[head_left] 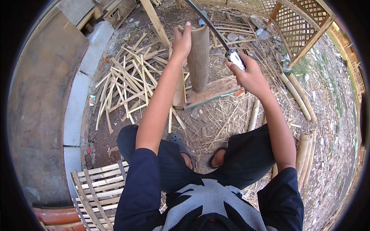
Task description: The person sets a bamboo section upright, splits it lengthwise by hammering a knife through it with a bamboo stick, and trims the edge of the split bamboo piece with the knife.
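My left hand (182,43) is closed around the upper left edge of a thick bamboo piece (199,63), thumb pointing up. The bamboo stands upright, its lower end on a flat wooden board (216,93) on the ground. In my right hand (251,75) is a machete (212,27), gripped by its handle. Its long dark blade slants up and left, passing beside the bamboo's top; I cannot tell whether they touch. Another bamboo strip (179,92) stands just left of the bamboo, partly hidden by my left forearm.
Split bamboo strips (129,79) lie heaped at the left. Bamboo poles (298,96) rest on the ground at the right, near a lattice panel (308,30). A slatted bamboo frame (100,188) is at lower left, beside a concrete edge (75,123). Shavings litter the ground between my feet.
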The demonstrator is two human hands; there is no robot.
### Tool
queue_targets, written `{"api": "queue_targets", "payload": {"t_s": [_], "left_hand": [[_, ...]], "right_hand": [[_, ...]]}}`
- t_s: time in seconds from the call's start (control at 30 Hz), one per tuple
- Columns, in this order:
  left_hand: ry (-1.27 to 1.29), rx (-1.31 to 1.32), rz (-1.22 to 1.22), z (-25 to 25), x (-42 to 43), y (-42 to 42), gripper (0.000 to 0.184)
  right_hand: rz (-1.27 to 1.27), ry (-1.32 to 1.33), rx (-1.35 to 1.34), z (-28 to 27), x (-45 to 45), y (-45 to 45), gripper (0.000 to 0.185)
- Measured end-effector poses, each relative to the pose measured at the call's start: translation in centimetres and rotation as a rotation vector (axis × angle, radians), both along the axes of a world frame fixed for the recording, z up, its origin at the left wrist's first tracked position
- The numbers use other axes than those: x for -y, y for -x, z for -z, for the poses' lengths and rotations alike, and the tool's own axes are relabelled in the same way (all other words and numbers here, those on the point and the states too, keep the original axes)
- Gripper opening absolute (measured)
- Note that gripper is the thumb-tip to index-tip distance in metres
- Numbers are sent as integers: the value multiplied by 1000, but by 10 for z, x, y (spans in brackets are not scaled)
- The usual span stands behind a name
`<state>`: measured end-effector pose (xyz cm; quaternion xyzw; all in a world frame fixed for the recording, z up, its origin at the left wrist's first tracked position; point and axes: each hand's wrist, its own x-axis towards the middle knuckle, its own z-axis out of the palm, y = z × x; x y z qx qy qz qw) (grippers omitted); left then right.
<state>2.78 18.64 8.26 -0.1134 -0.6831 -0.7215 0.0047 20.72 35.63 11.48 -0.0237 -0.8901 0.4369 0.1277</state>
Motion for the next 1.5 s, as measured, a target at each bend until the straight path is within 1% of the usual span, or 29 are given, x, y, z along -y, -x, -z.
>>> {"api": "queue_targets", "payload": {"t_s": [0.07,0.17,0.27,0.3,0.37,0.4,0.47,0.57,0.67,0.77,0.87,0.97,1.07,1.17,1.27,1.37,1.5], "left_hand": [[-6,-11,-1,2,-1,1,56],[27,59,-28,-7,0,-8,58],[25,22,-9,-2,2,-3,68],[48,18,-33,-3,1,-4,73],[94,14,-80,-2,1,-7,82],[141,-26,-69,3,2,-2,85],[233,-109,-49,11,6,11,90],[390,-212,-154,-1,12,5,80],[347,-146,-40,-4,8,4,76],[290,-110,-3,2,4,6,76],[296,-59,25,2,6,4,83],[325,-79,58,-5,10,-1,103],[316,-73,31,0,8,2,105],[267,-30,79,4,9,9,93],[191,24,160,0,14,8,94],[203,26,178,-2,15,7,94],[170,-42,123,-5,12,-1,88]], "right_hand": [[-3,-12,-3,0,1,0,41],[8,13,37,-4,6,-2,42],[8,43,46,-8,8,-2,42],[7,50,43,-8,9,-2,42],[3,151,113,-15,11,-5,41],[-2,199,148,-18,12,-6,41],[2,229,116,-14,12,-4,40],[7,252,106,-14,10,-5,38],[-4,253,96,-16,12,-5,38],[-5,273,82,-16,13,-6,38],[-8,308,100,-17,13,-6,36],[-17,312,109,-18,13,-6,33],[-6,307,102,-19,15,-7,33],[0,311,90,-18,17,-8,33],[10,310,68,-17,20,-9,34],[7,288,59,-19,23,-9,34],[4,260,84,-17,25,-7,35]]}}
